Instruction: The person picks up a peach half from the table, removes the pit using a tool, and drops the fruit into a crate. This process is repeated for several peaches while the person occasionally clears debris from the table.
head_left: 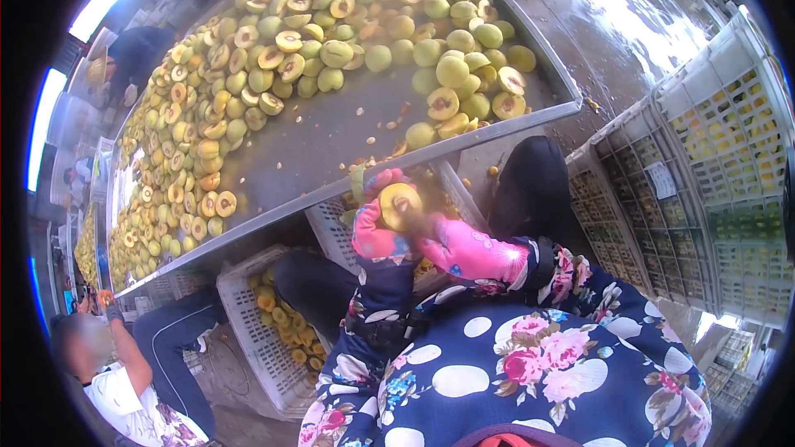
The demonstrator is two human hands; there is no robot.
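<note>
My left hand [379, 228], in a pink and red patterned glove, is closed around a yellow peach half [401, 205] with its cut face up. My right hand [468, 250], in a bright pink glove, is curled against the lower right side of that peach half. Its fingertips are blurred, and what they hold is hidden. Both hands are just in front of the near edge of a metal table [290, 153]. Below them is a white crate [331, 228] holding fruit, partly hidden by my arms.
Piled on the table are many green-yellow peach halves [331, 54]. A white crate of fruit [248, 306] stands on the floor left of my leg. Stacked crates [654, 182] rise at my right. A co-worker [137, 372] sits at the lower left.
</note>
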